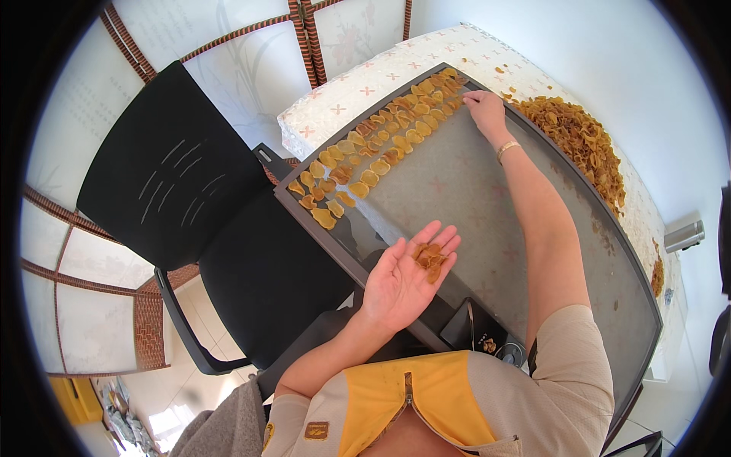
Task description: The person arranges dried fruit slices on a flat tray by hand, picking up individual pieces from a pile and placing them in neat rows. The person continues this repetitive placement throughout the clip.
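My left hand is palm up over the near part of a large dark-framed tray, its fingers spread and slightly curled. Several dried amber slices rest loose on its fingers. My right hand, with a bracelet at the wrist, reaches to the tray's far edge; thumb and fingertips meet at the end of the slice rows, and whether a slice is between them cannot be told. Rows of flat dried slices run along the tray's left side, laid out side by side.
A heap of dried slices lies on the patterned tablecloth beyond the tray. A metal cylinder is at the right. A black dish and a small glass are near my body. A black chair stands at the left, before a folding screen.
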{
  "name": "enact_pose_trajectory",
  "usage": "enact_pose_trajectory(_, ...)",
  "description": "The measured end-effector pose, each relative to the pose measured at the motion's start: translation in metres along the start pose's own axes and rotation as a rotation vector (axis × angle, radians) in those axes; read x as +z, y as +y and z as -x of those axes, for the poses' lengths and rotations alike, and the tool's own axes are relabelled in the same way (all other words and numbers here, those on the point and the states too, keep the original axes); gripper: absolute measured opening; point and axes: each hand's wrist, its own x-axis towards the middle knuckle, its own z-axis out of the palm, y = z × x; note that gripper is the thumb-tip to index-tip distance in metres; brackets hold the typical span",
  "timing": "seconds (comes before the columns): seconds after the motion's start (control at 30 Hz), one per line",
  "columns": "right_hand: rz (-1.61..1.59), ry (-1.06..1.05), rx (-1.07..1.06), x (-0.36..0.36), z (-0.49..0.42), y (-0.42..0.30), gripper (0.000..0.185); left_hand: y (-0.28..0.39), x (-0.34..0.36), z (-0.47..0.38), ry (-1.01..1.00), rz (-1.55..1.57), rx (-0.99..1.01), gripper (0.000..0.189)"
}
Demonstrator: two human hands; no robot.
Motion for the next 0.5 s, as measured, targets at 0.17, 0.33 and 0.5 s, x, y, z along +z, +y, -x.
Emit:
enact_pose_trajectory(0.17, -0.084, -0.035, 0.042, -0.003, 0.003, -0.004, 0.022, 0.000, -0.002, 0.001, -0.003, 0.002, 0.014, 0.058)
enact_pose_trajectory(0.33, -0.216, 0.061, -0.014, -0.011, 0.015, 0.011, 0.022, -0.001, 0.000, 0.000, -0.010, 0.062, 0.016, 0.057)
enact_pose_trajectory(0.5, -0.410, -0.111, 0.017, -0.025, 0.057, 0.004, 0.024, 0.002, -0.001, 0.000, -0.039, 0.092, 0.014, 0.056)
